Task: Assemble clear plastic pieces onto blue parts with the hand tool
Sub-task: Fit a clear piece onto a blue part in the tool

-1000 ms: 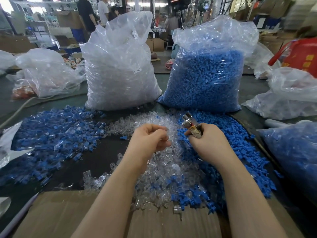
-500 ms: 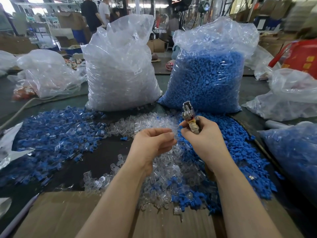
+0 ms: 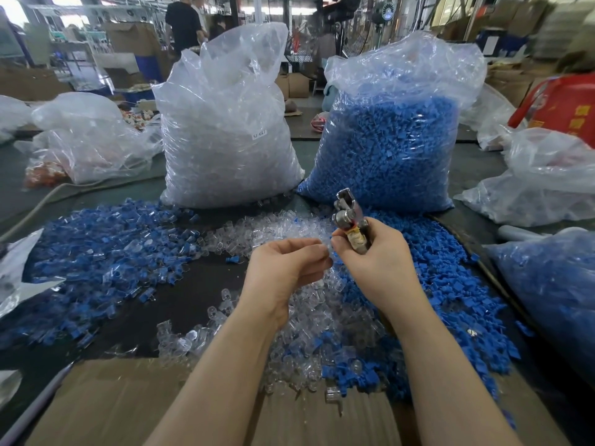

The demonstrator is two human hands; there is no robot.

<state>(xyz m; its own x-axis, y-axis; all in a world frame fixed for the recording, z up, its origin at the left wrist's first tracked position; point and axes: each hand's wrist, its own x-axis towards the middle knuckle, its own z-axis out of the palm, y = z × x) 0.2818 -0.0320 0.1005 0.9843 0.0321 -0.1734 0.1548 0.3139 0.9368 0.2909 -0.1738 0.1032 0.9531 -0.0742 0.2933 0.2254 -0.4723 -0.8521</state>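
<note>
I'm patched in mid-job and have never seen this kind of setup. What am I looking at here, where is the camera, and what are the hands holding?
There is no machine: a person works with bare hands, and the one camera sits on their head, looking forward and down. The right hand grips a metal hand tool, its head pointing up. The left hand has its fingers curled close to the right thumb, seemingly pinching a small clear piece, though that is hard to make out. On the dark table lie loose clear pieces, loose blue parts on the right, and a pile of blue-and-clear parts on the left. Behind stand a bag of clear pieces and a bag of blue parts.
</note>
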